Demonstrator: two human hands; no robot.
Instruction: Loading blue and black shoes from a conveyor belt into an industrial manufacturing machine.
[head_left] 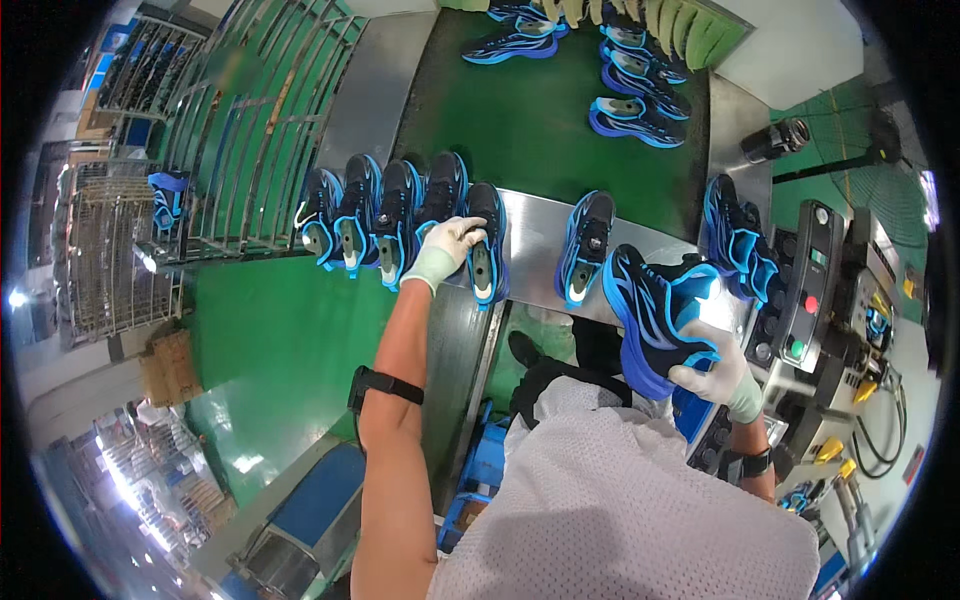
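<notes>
Both of my hands wear white gloves. My right hand (715,370) is closed around the heel of a black and blue running shoe (648,310), held tilted off the steel table edge with its toe pointing away. At the left, my left hand (446,248) has its fingers closed on the side of another running shoe (485,240), the rightmost of a row. Close beside that hand is a neighbouring shoe (440,190), partly covered by my fingers. A single running shoe (585,245) rests on the steel between my hands.
Several more shoes (360,205) continue the row leftward. Others sit on the green conveyor belt (530,120) and beside the control panel (808,285) with buttons. A black cylinder (775,140) lies at the right edge. Metal racks (270,120) stand left.
</notes>
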